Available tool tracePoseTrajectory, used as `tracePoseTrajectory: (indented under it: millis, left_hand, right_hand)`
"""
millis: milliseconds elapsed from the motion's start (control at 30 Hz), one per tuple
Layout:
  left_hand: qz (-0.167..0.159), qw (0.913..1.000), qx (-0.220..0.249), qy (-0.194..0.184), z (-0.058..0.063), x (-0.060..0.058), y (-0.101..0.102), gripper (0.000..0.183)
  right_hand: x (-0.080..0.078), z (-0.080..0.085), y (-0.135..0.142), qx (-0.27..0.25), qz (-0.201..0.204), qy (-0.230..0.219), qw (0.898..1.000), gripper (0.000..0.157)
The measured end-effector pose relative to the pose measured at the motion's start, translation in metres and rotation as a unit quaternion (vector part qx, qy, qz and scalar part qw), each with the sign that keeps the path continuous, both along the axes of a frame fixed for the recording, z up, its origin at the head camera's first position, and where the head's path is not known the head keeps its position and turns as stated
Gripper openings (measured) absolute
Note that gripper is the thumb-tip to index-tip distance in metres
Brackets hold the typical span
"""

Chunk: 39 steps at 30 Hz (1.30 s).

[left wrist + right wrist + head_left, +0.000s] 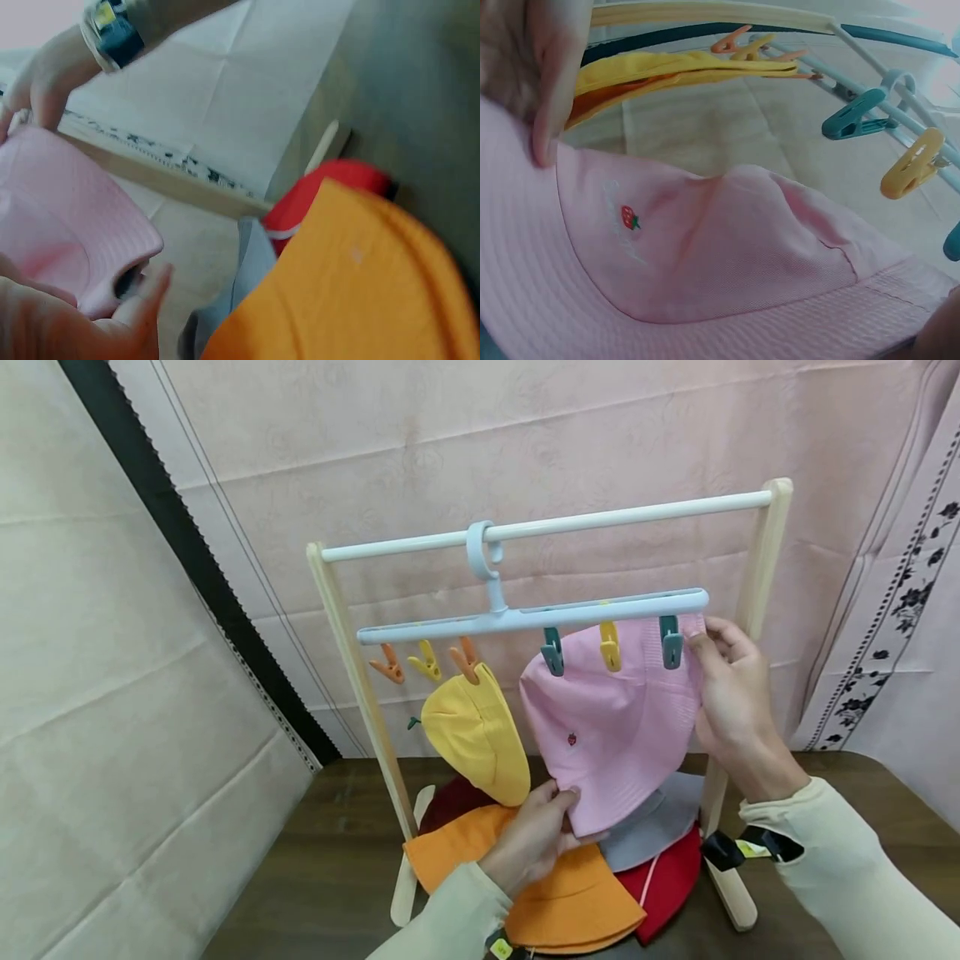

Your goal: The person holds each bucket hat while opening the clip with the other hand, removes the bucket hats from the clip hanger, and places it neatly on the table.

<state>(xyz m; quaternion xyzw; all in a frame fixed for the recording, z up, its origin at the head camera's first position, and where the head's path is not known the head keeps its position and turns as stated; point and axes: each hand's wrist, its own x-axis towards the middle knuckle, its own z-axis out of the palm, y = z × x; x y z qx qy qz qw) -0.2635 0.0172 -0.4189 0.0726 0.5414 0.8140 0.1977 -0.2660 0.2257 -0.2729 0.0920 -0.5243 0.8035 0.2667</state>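
A pink bucket hat (611, 718) with a small embroidered strawberry is stretched between both hands, tilted, just under the right half of a light blue clip hanger (525, 617). My right hand (738, 702) pinches its brim at the upper right, close to a dark green clip (671, 642). Lower down, my left hand (536, 835) grips the opposite brim edge. A yellow clip (609, 646) and another green clip (552, 652) overlap the hat in the head view; in the right wrist view they hang apart from it. A yellow hat (480, 735) hangs from an orange clip (466, 660) to the left.
The hanger hooks over the rod (630, 517) of a wooden rack. Below lie an orange hat (577, 902), a grey hat (660, 818), a red hat (675, 877) and a dark red one (453, 802) on the brown table (322, 860). Two more clips (426, 662) hang at left.
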Motion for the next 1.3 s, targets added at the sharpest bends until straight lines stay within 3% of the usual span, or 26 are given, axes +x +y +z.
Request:
tracePoseTrajectory:
  millis: [200,433,667,933,1133,1300]
  left_hand:
    - [-0.01,0.9992,0.035,-0.019,-0.004,0.012,-0.004,0.039]
    - [-0.014,0.9994,0.016,-0.027,-0.012,0.021,-0.014,0.04]
    - [-0.019,0.9996,-0.007,-0.02,-0.019,0.027,-0.028,0.046]
    - [-0.01,0.9993,-0.017,-0.031,-0.017,0.029,-0.044,0.03]
    - [0.0,0.9983,-0.046,-0.036,-0.017,0.029,-0.057,0.029]
    - [-0.013,0.9974,-0.068,-0.022,-0.021,0.027,-0.068,0.028]
  right_hand:
    - [-0.005,-0.013,0.001,0.074,-0.013,-0.058,0.995,0.045]
    - [-0.014,-0.033,-0.002,0.049,-0.047,-0.102,0.992,0.034]
    - [-0.025,-0.053,-0.01,0.104,-0.11,-0.19,0.97,0.042]
    - [-0.037,-0.08,-0.007,0.141,-0.141,-0.226,0.953,0.041]
    - [-0.046,-0.108,-0.003,0.188,-0.114,-0.243,0.945,0.047]
    - [-0.049,-0.126,-0.004,0.263,-0.109,-0.253,0.925,0.058]
